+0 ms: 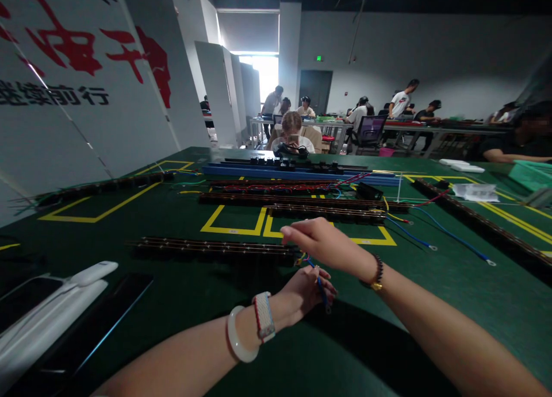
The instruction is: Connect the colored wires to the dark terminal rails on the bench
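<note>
left grip (308, 290): pinching blue wire (321, 289) | right grip (321, 240): arched near strip (207, 247)

Blk strip (211, 246): long, thin, shiny lines along top, lies flat approx. crosswise on green table (181, 305). Blue wire (319, 286) at its R end, partly hidden, ring tip (328, 309) angled twd. viewer.

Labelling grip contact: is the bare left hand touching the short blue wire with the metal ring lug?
Touching. The head view shows it: the left hand grasps the blue wire, whose ring lug sticks out beyond the grip.
</note>
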The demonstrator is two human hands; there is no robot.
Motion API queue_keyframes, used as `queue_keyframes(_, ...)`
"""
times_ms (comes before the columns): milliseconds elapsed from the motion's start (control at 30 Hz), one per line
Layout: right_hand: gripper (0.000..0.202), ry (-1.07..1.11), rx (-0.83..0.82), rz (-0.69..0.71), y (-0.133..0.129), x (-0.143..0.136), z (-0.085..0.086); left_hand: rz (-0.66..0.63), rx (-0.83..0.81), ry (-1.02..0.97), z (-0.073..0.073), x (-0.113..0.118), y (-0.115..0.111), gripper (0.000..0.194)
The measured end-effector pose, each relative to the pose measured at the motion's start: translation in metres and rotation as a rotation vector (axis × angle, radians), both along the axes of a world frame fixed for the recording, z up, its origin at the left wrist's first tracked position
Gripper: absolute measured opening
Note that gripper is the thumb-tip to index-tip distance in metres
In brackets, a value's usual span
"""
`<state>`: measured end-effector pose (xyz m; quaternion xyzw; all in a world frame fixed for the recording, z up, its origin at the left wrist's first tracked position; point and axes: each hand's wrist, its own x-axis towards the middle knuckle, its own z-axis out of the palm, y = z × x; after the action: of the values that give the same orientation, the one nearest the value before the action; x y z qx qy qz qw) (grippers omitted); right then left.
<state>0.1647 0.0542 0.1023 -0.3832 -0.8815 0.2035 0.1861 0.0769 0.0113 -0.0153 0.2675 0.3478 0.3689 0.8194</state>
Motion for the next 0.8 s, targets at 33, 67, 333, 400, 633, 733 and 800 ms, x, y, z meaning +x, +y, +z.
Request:
queue_keyframes(33,0.055,0.03,-0.004,-0.066,0.004,0.016,-0.003,0.019,-0.002,0.008,-0.001,0.001,0.0,0.02)
queue_keyframes(67,0.051,0.042,0.028,-0.127,0.008,0.032,-0.009,0.035,0.006,0.014,-0.002,0.001,0.0,0.02)
queue_keyframes(333,0.032,0.098,-0.104,-0.166,0.03,0.108,-0.11,-0.025,0.046,0.087,0.003,-0.002,0.001,0.025)
queue_keyframes(400,0.032,0.13,-0.145,-0.124,0.03,0.11,-0.119,-0.042,0.05,0.105,0.004,-0.003,0.002,0.028)
queue_keyframes(633,0.033,0.204,-0.196,-0.048,0.038,0.11,-0.126,-0.243,0.054,0.345,0.014,-0.013,0.01,0.033)
queue_keyframes(733,0.034,0.202,-0.204,-0.041,0.04,0.112,-0.13,-0.432,0.124,0.449,0.014,-0.026,0.018,0.032)
queue_keyframes(800,0.033,0.198,-0.2,-0.042,0.04,0.113,-0.131,-0.557,0.183,0.502,0.013,-0.035,0.023,0.035)
